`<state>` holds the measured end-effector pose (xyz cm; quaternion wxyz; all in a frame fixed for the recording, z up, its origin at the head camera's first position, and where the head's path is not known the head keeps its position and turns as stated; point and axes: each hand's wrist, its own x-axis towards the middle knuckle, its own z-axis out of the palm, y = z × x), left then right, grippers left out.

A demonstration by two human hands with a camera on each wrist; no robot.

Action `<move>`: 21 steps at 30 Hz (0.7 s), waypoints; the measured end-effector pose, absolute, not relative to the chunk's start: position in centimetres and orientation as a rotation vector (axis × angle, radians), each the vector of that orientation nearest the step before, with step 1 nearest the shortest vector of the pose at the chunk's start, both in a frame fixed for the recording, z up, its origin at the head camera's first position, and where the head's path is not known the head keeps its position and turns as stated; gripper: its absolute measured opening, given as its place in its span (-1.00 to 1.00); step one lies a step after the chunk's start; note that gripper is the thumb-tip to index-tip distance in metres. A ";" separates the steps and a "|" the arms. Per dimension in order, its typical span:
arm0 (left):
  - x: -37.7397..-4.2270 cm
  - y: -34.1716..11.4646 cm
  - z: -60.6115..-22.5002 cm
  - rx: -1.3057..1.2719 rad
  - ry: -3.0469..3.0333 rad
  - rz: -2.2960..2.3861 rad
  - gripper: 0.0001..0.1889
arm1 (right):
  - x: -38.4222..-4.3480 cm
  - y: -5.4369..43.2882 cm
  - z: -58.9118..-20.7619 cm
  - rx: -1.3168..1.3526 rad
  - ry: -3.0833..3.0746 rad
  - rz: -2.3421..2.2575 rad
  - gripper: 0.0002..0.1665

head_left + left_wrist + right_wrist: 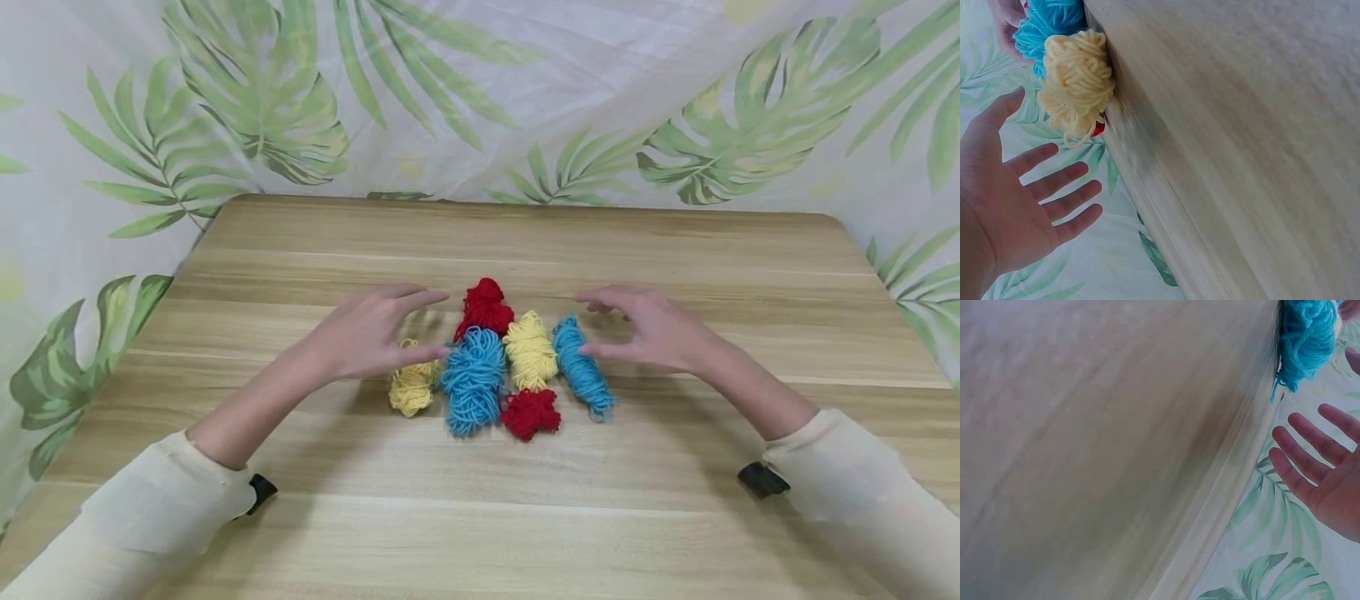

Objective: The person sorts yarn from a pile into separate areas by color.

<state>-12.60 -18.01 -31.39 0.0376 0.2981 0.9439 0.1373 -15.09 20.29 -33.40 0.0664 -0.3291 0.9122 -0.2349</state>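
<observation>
Six yarn bundles (491, 367) in one cosy huddle

Going left to right: first up is a cream left sleeve (150, 500) with a left black piece (261, 493) at the cuff, then the left hand (375, 333), held beside the yarn with its palm facing in. Grip's totally released; the left wrist view shows the fingers extended and fanned apart, thumb tip just beside the yarn.

Next is the small yellow bundle (412, 392), partly behind that thumb from the head view. Right beside it lies the large blue bundle (474, 392), chunkiest of the lot, with the upper red bundle (486, 308) at its far end. Then comes the pale yellow bundle (531, 350), with the lower red bundle (531, 414) at its near end. The slim blue bundle (583, 379) closes the row, lying at a slant. All six sit around the middle of a wood-look table (450, 517).

After that, the right hand (648, 329), also loose and holding nothing. Its thumb overlaps the slim blue one in the head view; can't tell if they touch. Last, a cream right sleeve (847, 475) with a right black piece (763, 480), and leaf-print cloth (585, 67) behind everything.
</observation>
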 end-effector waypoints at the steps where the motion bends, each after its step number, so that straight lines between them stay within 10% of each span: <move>1: -12.6 -18.0 -31.4 0.918 2.896 0.427 -0.18 | -15.1 20.2 -33.4 -0.994 2.748 -0.708 -0.15; 21: -14.4 -16.2 -31.6 0.930 2.859 0.511 -0.24 | -14.8 19.0 -33.3 -1.078 2.748 -0.745 -0.19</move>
